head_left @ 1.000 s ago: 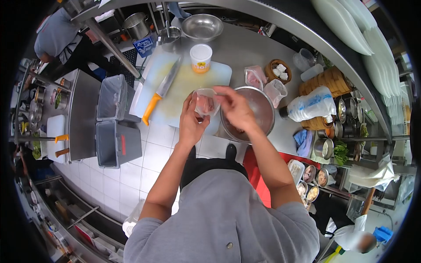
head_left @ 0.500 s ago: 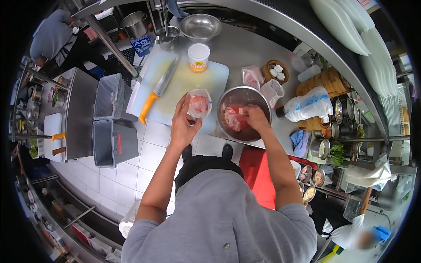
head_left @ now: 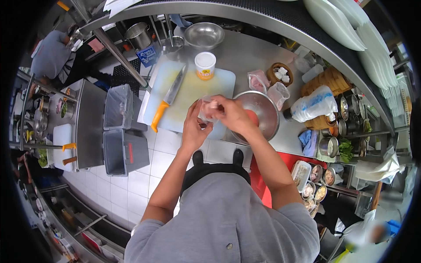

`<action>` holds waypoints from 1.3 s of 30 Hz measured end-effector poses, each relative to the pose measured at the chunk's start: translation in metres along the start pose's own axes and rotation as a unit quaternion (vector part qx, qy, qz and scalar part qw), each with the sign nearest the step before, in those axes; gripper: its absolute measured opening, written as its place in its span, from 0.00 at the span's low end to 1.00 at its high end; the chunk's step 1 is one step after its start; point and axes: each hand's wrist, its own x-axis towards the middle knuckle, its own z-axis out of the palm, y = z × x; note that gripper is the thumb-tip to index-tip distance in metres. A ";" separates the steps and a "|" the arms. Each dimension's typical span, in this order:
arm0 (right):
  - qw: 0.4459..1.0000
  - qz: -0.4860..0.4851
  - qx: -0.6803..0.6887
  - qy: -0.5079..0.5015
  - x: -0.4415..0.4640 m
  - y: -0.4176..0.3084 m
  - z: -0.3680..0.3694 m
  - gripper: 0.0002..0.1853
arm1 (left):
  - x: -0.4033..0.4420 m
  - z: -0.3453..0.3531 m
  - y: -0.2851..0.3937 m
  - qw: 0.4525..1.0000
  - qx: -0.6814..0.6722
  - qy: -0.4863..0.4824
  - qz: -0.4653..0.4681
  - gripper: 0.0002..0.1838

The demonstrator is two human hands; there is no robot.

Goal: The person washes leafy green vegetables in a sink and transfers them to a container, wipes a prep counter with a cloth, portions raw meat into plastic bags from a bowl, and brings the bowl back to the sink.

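My left hand (head_left: 195,129) is wrapped round a clear plastic bag (head_left: 204,112) above the near edge of the cutting board (head_left: 222,79). At the mouth of the bag, my right hand (head_left: 232,115) has its fingers closed on a piece of pale pink meat (head_left: 214,105), partly blurred. Under my right forearm stands a steel bowl (head_left: 269,115) with reddish contents, mostly hidden by the arm. A knife (head_left: 176,85) with an orange handle and a white-lidded tub (head_left: 205,65) rest on the board.
Two bags of meat (head_left: 258,80) (head_left: 278,94) and a bamboo steamer (head_left: 280,73) stand beyond the bowl. An empty steel bowl (head_left: 204,35) is at the back. Grey bins (head_left: 126,152) stand left. A metal shelf (head_left: 263,19) crosses above; a co-worker (head_left: 52,55) is at upper left.
My right hand has come out of the steel bowl with meat and moved left to the bag. My left hand still holds the bag, now partly covered by the right.
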 end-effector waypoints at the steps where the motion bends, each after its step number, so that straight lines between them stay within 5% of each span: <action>1: 0.999 -0.009 0.011 0.039 0.002 -0.003 0.008 0.16 | 0.003 -0.004 -0.006 1.000 0.002 -0.005 0.007 0.44; 6: 0.971 0.054 -0.025 0.232 -0.014 0.023 -0.014 0.15 | 0.022 -0.040 -0.046 0.992 -0.114 0.014 -0.049 0.42; 8: 0.962 0.133 -0.156 0.181 -0.034 0.067 -0.016 0.16 | 0.030 -0.040 -0.052 0.988 -0.151 -0.014 -0.015 0.41; 9: 0.957 0.142 -0.163 0.193 -0.046 0.085 -0.013 0.16 | 0.031 -0.039 -0.047 0.995 -0.064 -0.051 0.049 0.39; 10: 0.945 0.197 -0.248 0.084 -0.060 0.100 -0.007 0.18 | 0.034 -0.038 -0.044 0.990 0.023 -0.084 0.115 0.37; 11: 0.913 0.247 -0.325 -0.029 -0.071 0.110 -0.001 0.21 | 0.042 -0.037 -0.059 0.966 0.114 -0.087 0.214 0.24; 14: 0.966 0.191 -0.174 0.030 -0.089 0.125 0.016 0.21 | 0.072 -0.044 -0.061 0.974 0.135 -0.129 0.124 0.13; 15: 0.946 0.263 -0.188 0.023 -0.092 0.123 0.019 0.17 | 0.078 -0.045 -0.041 0.977 0.118 -0.082 0.159 0.07; 22: 0.937 0.270 -0.223 -0.017 -0.126 0.124 0.010 0.12 | 0.089 -0.018 0.080 0.963 0.062 -0.049 0.256 0.07; 26: 0.926 0.263 -0.268 -0.027 -0.139 0.122 0.006 0.12 | 0.111 0.006 0.099 0.969 0.047 -0.047 0.239 0.05; 37: 0.911 0.273 -0.305 -0.043 -0.162 0.145 -0.015 0.08 | 0.147 0.105 0.059 0.958 0.147 -0.103 0.224 0.04; 39: 0.923 0.227 -0.309 0.027 -0.170 0.152 -0.023 0.09 | 0.143 0.118 0.051 0.953 0.165 -0.135 0.216 0.04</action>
